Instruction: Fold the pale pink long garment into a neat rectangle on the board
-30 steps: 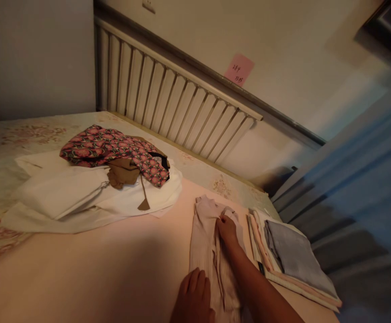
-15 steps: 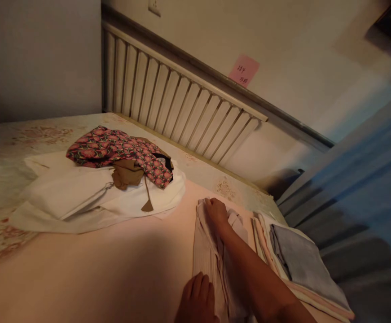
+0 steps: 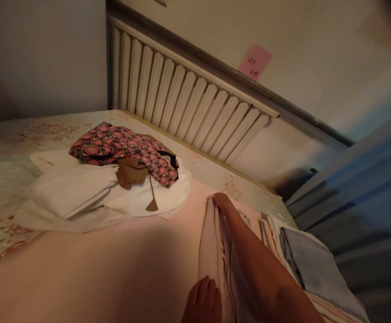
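The pale pink ribbed garment is laid out at 5 o'clock, just beside a grey-topped folded stack. Near end's pressed by the left hand, fingers flat and loose. Far edge is touched by the right hand, grip can't be told.

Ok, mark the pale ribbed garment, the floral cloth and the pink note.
pale ribbed garment (image 3: 208,251): head view, left ribbed panel.
floral cloth (image 3: 114,143): head view, its middle.
pink note (image 3: 255,63): head view, its centre.

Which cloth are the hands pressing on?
On the bed below the radiator, right of the white pile, lies the pale pink ribbed garment under the left hand and right hand. Unlike the folded stack beside it, it is a long narrow strip.
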